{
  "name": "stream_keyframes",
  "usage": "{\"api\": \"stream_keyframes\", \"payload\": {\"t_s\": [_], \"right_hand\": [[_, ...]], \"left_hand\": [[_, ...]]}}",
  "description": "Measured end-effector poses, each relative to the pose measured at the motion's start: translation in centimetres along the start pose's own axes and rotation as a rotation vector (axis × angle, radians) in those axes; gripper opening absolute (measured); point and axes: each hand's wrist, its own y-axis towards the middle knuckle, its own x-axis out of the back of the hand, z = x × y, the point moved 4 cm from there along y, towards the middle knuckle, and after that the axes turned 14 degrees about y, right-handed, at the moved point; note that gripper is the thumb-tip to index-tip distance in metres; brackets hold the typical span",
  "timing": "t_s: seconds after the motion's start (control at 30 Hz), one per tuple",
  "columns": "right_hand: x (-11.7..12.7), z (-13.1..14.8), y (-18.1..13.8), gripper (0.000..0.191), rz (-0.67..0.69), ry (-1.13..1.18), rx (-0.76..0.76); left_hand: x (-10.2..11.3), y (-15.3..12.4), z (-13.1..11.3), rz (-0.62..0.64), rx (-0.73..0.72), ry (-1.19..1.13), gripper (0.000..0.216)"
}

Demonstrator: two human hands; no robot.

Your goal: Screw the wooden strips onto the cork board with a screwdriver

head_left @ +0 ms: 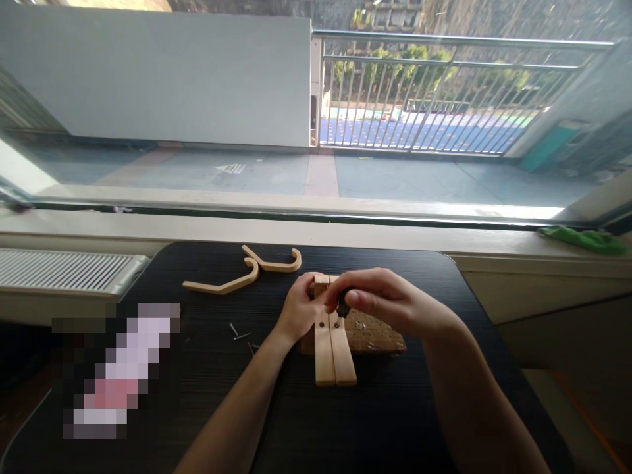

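Observation:
Two pale wooden slats point(324, 362) lie side by side on a brown, holed board point(378, 334), with their near ends sticking out past it. Each slat has a small dark hole or screw head. My left hand point(302, 308) is closed around the far part of the slats from the left. Over the right slat, my right hand point(385, 299) pinches a short dark tool point(343, 304), which looks like a small screwdriver. Its lower end is close to the dark spot on that slat; whether they touch I cannot tell.
Two bent wooden hooks point(222, 287) lie at the back left of the black table point(385, 421). Several screws point(239, 334) are left of the board. A blurred-out object point(126, 372) is at the left. Behind are a windowsill point(276, 227), a green cloth point(582, 240) and a radiator point(69, 270).

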Motion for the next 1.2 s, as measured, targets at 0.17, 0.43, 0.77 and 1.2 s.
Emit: {"api": "stream_keyframes", "payload": {"t_s": [0.17,0.43,0.77,1.2], "right_hand": [[0.0,0.7,-0.1,0.028,-0.072,-0.205,0.017],[-0.7,1.3,-0.3,0.02,-0.11,-0.331,0.058],[-0.5,0.9,-0.5,0.029,-0.205,-0.531,0.14],[-1.7,2.4,-1.2,0.025,-0.155,-0.76,0.106]], "left_hand": [[-0.2,-0.1,0.3,-0.004,-0.022,0.006,0.011],[0.0,-0.1,0.0,0.035,-0.017,-0.024,0.013],[-0.3,0.0,0.2,0.059,-0.029,0.02,0.008],[-0.4,0.0,0.6,0.003,-0.011,-0.011,0.012]]}}
